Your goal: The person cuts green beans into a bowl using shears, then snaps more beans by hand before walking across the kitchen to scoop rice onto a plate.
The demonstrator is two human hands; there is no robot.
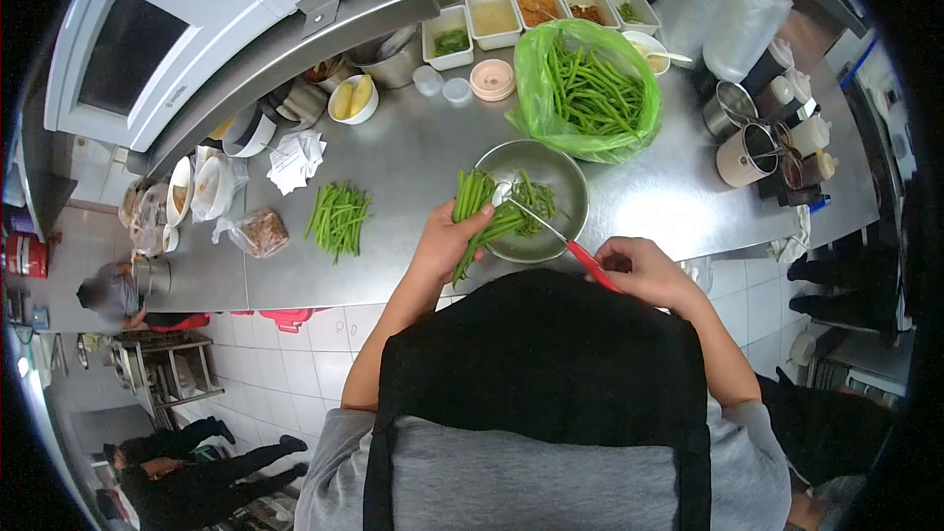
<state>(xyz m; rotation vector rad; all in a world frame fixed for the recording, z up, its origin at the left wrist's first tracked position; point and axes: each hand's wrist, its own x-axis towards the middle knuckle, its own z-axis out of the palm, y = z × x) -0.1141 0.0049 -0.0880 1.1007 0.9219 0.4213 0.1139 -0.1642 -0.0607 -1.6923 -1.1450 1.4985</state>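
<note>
My left hand [454, 241] is closed around a bunch of long green beans [475, 199] at the left rim of a steel bowl [575, 199]. Cut pieces of green bean [534, 211] lie inside the bowl. Curled fingers of my right hand [644, 270] grip a red-handled utensil [590, 263], whose thin metal shaft crosses the bowl up to the beans. A pale, rounded shape shows at its far end, too small to name surely. Behind the bowl, an open green plastic bag [644, 138] is full of long green beans [595, 84]. Left of my left hand lies a pile of cut beans [338, 221].
Several white trays [495, 37] of ingredients line the back. Bottles and steel cups [730, 108] crowd the right end. A bagged food portion [264, 233] and crumpled paper [295, 159] lie left. An oven [187, 25] stands on the shelf. Other people are beyond the counter.
</note>
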